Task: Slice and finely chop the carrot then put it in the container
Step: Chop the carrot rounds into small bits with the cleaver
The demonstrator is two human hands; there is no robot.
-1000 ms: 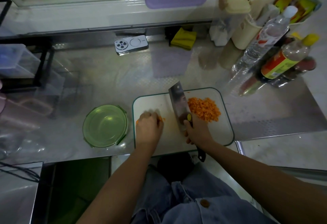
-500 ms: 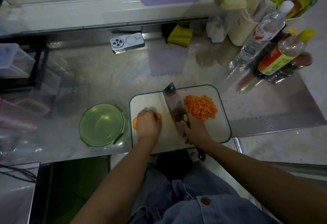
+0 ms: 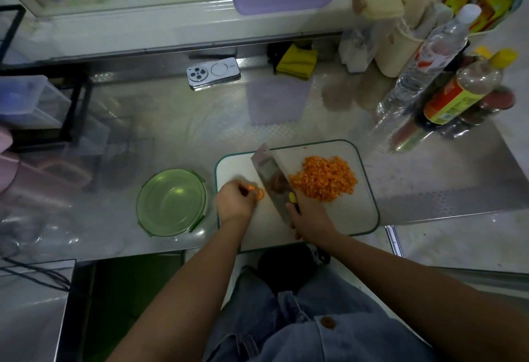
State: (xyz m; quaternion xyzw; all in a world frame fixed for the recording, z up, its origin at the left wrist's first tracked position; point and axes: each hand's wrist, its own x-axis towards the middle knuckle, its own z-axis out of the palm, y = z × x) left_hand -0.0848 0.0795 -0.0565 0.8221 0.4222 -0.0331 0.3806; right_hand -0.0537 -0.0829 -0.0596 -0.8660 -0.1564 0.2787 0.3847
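Two hands work over a white board (image 3: 355,213) that lies at the near edge of the steel surface (image 3: 200,132), a little right of its middle. The left hand (image 3: 233,204) is at the board's left end with its fingers curled over a short stub of carrot (image 3: 259,193), pinning it down; only the orange cut end of the stub shows past the fingertips. The right hand (image 3: 310,220) is wrapped round the handle of a cleaver (image 3: 272,178), near the board's front edge. The blade runs from that hand toward the board's far edge and leans, its flat side facing up and to the left. It stands just right of the carrot, between the stub and a pile (image 3: 325,178) of finely chopped carrot heaped on the board's right half. Whether the cutting edge touches the board cannot be told. The round green container (image 3: 171,203) sits on the surface just left of the board, also near the front edge, with no carrot in it. Along the far edge lie a phone (image 3: 213,73), camera side up, and a folded yellow cloth (image 3: 297,61). Several bottles (image 3: 426,64) stand in the far right corner.
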